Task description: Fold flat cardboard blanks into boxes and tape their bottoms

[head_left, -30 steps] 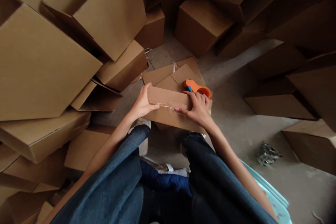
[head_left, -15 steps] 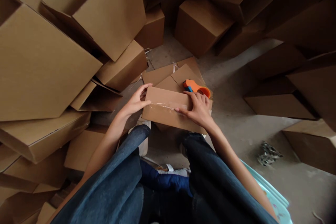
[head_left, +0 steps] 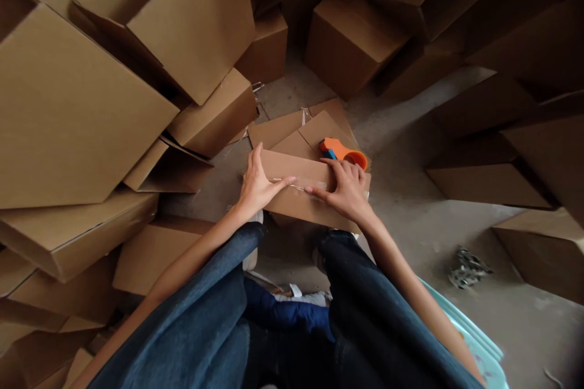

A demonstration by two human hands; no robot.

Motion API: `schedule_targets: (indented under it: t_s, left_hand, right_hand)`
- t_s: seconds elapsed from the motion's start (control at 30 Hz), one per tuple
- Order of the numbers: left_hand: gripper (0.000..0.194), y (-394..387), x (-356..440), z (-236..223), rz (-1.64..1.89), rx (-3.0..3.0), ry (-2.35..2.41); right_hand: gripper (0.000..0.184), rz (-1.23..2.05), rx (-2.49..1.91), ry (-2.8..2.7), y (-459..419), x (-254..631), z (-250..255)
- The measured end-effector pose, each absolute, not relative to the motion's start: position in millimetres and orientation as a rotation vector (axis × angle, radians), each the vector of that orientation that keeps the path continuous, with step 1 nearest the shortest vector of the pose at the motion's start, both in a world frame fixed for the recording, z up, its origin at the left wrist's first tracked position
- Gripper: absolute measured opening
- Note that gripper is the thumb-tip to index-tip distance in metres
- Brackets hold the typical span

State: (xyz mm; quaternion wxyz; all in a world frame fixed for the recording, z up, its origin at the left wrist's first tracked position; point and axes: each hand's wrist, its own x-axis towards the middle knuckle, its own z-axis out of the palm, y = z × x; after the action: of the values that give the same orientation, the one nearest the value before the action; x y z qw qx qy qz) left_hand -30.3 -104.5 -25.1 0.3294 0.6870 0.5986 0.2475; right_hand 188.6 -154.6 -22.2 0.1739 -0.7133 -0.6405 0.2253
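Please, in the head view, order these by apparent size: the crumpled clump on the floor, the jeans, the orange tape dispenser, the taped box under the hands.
1. Jeans
2. Taped box
3. Orange tape dispenser and crumpled clump: these look too alike to rank.

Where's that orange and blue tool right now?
In the head view, the orange and blue tool lies a little right of centre, on cardboard, just past the right hand on the taped box.

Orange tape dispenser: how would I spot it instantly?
Amid cardboard boxes, find the taped carton under the left hand and right hand. Just beyond the right hand, the tape dispenser lies on brown cardboard. Its orange body with a blue part stands out from its brown neighbours.
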Motion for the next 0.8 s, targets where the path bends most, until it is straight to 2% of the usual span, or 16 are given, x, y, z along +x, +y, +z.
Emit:
schedule_targets:
  t_s: [0.8]
  left_hand:
    - [0.099, -91, -44, -40, 0.682, 1.706, 1.437]
  right_hand:
    - [0.066, 0.615, -2.033, -1.856, -153, 188, -23]
